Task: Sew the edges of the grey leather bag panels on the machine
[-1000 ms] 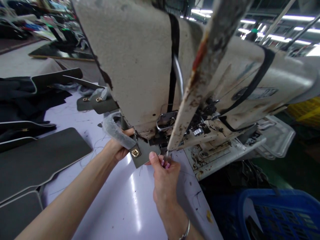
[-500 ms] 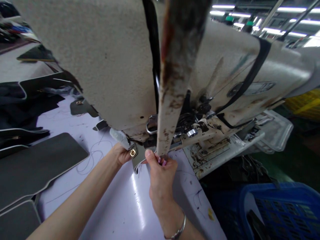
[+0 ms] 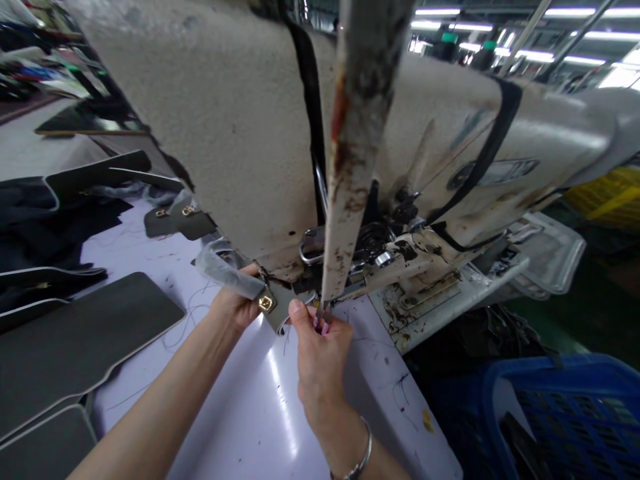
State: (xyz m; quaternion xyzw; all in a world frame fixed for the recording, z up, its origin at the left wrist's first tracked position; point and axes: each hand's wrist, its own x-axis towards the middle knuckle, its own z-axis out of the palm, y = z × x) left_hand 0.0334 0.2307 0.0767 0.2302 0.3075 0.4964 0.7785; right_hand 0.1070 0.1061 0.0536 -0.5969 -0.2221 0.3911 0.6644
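Note:
My left hand (image 3: 234, 308) is closed on a grey flap (image 3: 279, 297) with a gold clasp (image 3: 267, 303) near its left end. Clear plastic wrap (image 3: 230, 270) covers a strip reaching left from the flap, above my fingers. Closed too, my right hand (image 3: 325, 350) has small pink-handled scissors (image 3: 324, 325) tucked in it, metal blades pointing up. Its thumb lies at the flap's right edge, where the layers curl. Both hands are just below the head of a worn sewing machine (image 3: 225, 147), whose needle area is mostly hidden behind a rusty upright bar (image 3: 345, 220).
Large grey panels (image 3: 90, 333) and dark cloth pieces lie on the left of the white table (image 3: 240, 413). More clasped flaps (image 3: 193, 223) sit behind the machine head. A blue basket (image 3: 565, 373) stands lower right, a clear plastic tray (image 3: 555, 253) above it. Loose threads are scattered about.
The view has shifted slightly. The flap has tilted, and more of the plastic-wrapped strip shows above my left hand. The scissor blades show more clearly; both hands keep their holds.

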